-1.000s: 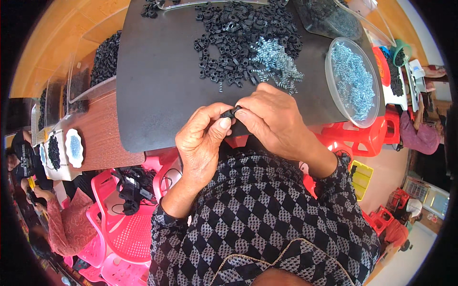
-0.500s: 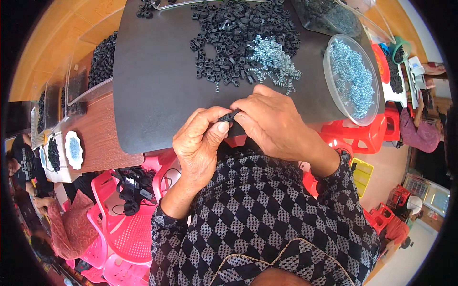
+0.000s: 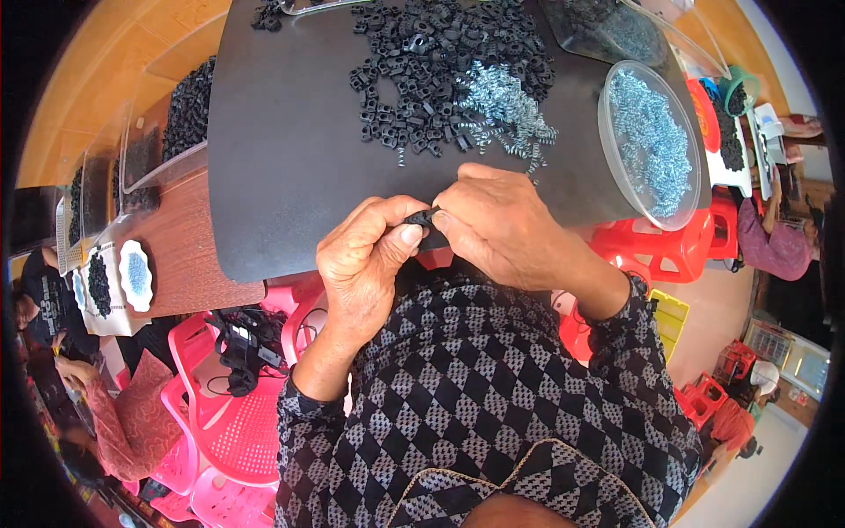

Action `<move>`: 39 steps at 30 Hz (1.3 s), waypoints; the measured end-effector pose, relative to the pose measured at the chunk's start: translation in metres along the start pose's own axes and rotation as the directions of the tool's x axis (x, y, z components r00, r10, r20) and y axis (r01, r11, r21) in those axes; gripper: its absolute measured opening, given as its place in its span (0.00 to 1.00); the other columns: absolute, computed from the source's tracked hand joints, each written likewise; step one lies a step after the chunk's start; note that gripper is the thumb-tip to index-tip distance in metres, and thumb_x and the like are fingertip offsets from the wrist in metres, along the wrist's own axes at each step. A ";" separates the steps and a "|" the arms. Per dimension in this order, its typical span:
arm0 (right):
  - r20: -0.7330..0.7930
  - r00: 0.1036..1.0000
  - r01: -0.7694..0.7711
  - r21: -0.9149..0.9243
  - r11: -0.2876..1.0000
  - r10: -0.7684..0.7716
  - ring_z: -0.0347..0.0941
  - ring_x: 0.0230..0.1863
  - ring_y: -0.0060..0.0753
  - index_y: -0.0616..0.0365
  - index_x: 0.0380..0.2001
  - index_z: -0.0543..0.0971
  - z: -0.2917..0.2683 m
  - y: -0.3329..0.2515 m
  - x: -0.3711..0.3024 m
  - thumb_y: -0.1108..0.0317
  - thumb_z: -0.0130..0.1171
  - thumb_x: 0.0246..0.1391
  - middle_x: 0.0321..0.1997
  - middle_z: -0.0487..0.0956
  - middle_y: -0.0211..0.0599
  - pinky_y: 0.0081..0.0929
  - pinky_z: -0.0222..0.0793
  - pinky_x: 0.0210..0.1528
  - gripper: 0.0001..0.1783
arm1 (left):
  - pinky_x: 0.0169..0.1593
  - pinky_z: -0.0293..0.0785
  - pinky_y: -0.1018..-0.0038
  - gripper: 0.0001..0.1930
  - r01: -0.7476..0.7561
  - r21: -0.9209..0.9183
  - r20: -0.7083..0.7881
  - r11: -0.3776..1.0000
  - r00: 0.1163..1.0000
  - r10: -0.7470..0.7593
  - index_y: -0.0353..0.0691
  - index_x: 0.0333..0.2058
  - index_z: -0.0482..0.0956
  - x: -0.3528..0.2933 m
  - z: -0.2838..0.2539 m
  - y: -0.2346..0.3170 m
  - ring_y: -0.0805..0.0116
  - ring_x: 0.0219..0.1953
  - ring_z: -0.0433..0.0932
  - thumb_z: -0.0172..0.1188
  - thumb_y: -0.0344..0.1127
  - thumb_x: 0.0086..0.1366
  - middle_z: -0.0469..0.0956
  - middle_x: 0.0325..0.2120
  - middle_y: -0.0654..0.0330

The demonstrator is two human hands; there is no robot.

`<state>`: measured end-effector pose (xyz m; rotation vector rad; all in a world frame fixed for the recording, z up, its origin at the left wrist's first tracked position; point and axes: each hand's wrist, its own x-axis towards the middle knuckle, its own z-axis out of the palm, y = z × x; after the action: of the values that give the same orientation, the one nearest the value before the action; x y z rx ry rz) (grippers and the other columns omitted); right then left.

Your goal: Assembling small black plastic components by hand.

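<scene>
Near the table's front edge, my left hand (image 3: 365, 264) pinches a small black plastic part (image 3: 422, 218) between thumb and fingertips. My right hand (image 3: 506, 227) closes on the right end of the same part, its fingertips meeting those of the left. Whether a spring is in that grip is hidden by the fingers. Beyond my hands spreads a heap of similar black plastic parts (image 3: 414, 66). A pile of small metal coil springs (image 3: 503, 104) lies against its right side, and one loose spring (image 3: 401, 157) sits apart at the heap's near edge.
A round clear tub of springs (image 3: 607, 132) stands at the dark table's (image 3: 273, 158) right edge. Clear bins of black parts (image 3: 189, 110) are on the left. Pink chairs (image 3: 242, 440) stand lower left, red stools (image 3: 678, 251) on the right. Other people sit at both sides.
My right hand has shifted very slightly to the right, its fingers drawn closer together at the part's end. My left hand keeps its pinch almost unmoved.
</scene>
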<state>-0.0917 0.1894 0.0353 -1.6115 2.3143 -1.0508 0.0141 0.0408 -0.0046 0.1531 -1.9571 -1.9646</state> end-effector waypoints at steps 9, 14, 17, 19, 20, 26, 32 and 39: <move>0.143 0.965 -0.254 0.332 0.908 0.218 0.70 0.26 0.47 0.60 0.23 0.72 -0.008 -0.009 0.004 0.67 0.49 0.56 0.20 0.72 0.41 0.42 0.66 0.31 0.11 | 0.33 0.72 0.82 0.08 0.126 -0.253 0.006 0.959 0.992 -0.129 0.29 0.38 0.79 -0.003 0.000 0.003 0.77 0.29 0.73 0.61 0.26 0.59 0.77 0.30 0.61; 0.121 0.963 -0.267 0.338 0.902 0.239 0.71 0.26 0.47 0.60 0.23 0.73 -0.004 -0.009 0.003 0.67 0.50 0.55 0.19 0.72 0.41 0.41 0.66 0.30 0.10 | 0.33 0.72 0.82 0.09 0.172 -0.339 0.030 0.925 0.985 -0.172 0.28 0.38 0.79 -0.004 -0.001 0.001 0.77 0.29 0.74 0.61 0.26 0.59 0.78 0.31 0.60; 0.004 0.997 -0.074 0.106 0.992 0.074 0.71 0.24 0.45 0.59 0.20 0.71 0.002 -0.006 0.003 0.68 0.52 0.51 0.19 0.72 0.40 0.40 0.65 0.29 0.09 | 0.32 0.72 0.83 0.09 0.119 -0.268 0.000 0.956 0.992 -0.124 0.29 0.38 0.79 -0.002 0.001 -0.001 0.77 0.28 0.74 0.61 0.24 0.58 0.77 0.29 0.61; -0.011 0.999 0.033 -0.052 0.998 -0.033 0.71 0.24 0.44 0.59 0.19 0.70 0.003 -0.007 0.003 0.69 0.54 0.49 0.19 0.71 0.39 0.39 0.64 0.28 0.09 | 0.32 0.72 0.83 0.08 0.118 -0.213 -0.012 0.970 0.992 -0.123 0.29 0.38 0.79 -0.003 0.001 0.000 0.78 0.28 0.74 0.61 0.23 0.58 0.77 0.29 0.61; -0.001 0.999 0.052 -0.089 0.995 -0.052 0.70 0.23 0.43 0.58 0.18 0.69 0.003 -0.008 0.003 0.69 0.55 0.47 0.19 0.71 0.38 0.38 0.64 0.27 0.09 | 0.31 0.72 0.83 0.08 0.115 -0.158 -0.022 0.981 0.993 -0.120 0.30 0.37 0.79 -0.004 0.001 0.001 0.78 0.28 0.73 0.61 0.22 0.57 0.76 0.28 0.62; -0.082 0.993 0.063 -0.198 0.978 -0.081 0.67 0.22 0.40 0.56 0.18 0.67 0.014 -0.011 -0.002 0.71 0.59 0.39 0.17 0.69 0.36 0.35 0.62 0.25 0.10 | 0.29 0.69 0.82 0.07 0.060 -0.006 -0.058 0.998 0.996 -0.061 0.30 0.36 0.79 -0.005 0.002 0.006 0.77 0.25 0.72 0.61 0.20 0.56 0.76 0.26 0.62; -0.103 0.987 0.089 -0.273 0.958 -0.121 0.65 0.21 0.37 0.56 0.17 0.66 0.019 -0.014 -0.004 0.72 0.60 0.35 0.15 0.66 0.34 0.33 0.62 0.24 0.11 | 0.27 0.69 0.77 0.08 -0.062 0.209 -0.075 0.976 0.994 0.079 0.31 0.33 0.79 -0.005 0.002 0.007 0.71 0.23 0.72 0.62 0.18 0.52 0.76 0.22 0.60; -0.047 0.991 0.103 -0.296 0.950 -0.122 0.67 0.20 0.37 0.57 0.18 0.67 0.016 -0.019 -0.005 0.73 0.60 0.36 0.16 0.68 0.36 0.35 0.64 0.26 0.10 | 0.26 0.68 0.74 0.09 -0.175 0.347 -0.075 0.921 0.974 0.213 0.32 0.31 0.78 -0.006 0.004 0.003 0.64 0.21 0.73 0.62 0.18 0.49 0.75 0.21 0.57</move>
<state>-0.0671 0.1826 0.0336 -1.8585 2.5478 -0.8197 0.0192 0.0468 -0.0028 0.1453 -2.1307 -1.4530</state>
